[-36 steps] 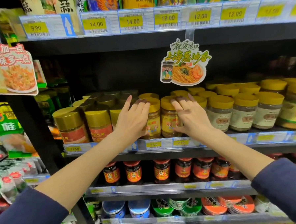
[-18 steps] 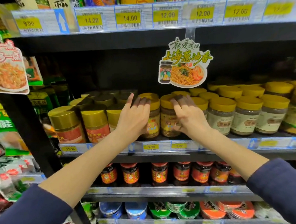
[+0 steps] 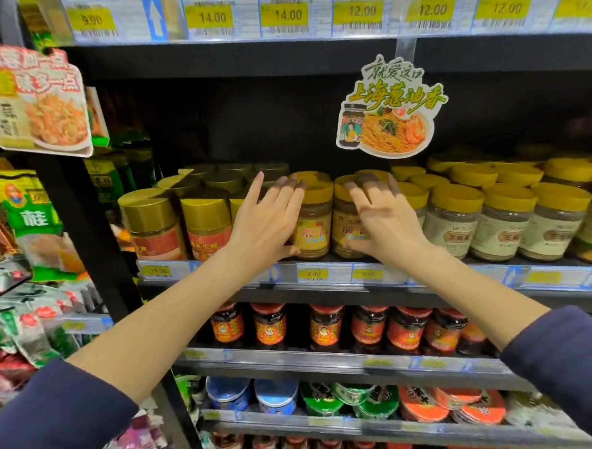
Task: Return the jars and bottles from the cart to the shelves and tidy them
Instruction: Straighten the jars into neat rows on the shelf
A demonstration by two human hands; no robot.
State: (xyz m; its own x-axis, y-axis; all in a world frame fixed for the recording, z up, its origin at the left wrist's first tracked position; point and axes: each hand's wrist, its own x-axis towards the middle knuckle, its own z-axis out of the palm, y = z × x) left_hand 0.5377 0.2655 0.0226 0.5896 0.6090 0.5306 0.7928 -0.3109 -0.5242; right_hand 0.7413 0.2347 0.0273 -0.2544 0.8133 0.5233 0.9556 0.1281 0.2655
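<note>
At the front edge of the middle shelf (image 3: 324,265) stand two yellow-lidded jars side by side. The left hand (image 3: 265,222), fingers spread wide, lies flat against the left jar (image 3: 316,219) from its 9 o'clock side. The right hand (image 3: 383,219), equally splayed, covers the right jar (image 3: 345,218) from 3 o'clock; neither hand grips.

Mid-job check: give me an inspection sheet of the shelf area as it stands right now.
Surface: middle shelf, price tags along its front edge.
Job's things: two yellow-lidded jars at the front, upright, side by side.
Clutter: nothing seen.
Grippers: left hand and right hand open, fingers spread against the two jars.
Cables: nothing seen.
Surroundings: gold-lidded jars to the left, red-lidded chili jars on the shelf below, noodle sign hanging above.
</note>
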